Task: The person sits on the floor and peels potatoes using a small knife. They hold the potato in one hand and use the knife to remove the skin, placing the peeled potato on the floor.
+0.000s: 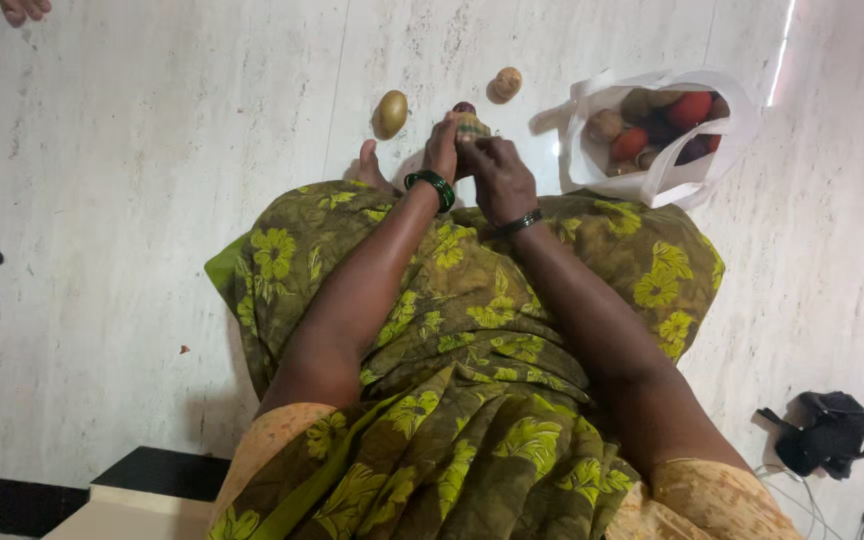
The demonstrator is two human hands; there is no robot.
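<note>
Small greenish-brown fruit (471,126) held between both hands, low over pale marble floor (152,250), ahead of green floral lap. Left hand (441,148) fingers curled against fruit's left side; right hand (495,175) pinching it from above. Olive fruit (390,113) just left; tan fruit (506,83) beyond; white bag (664,178) of produce right.

Pale veined marble floor (132,300), glossy light reflection (780,50) at upper right, dark step edge (152,470) at lower left
</note>
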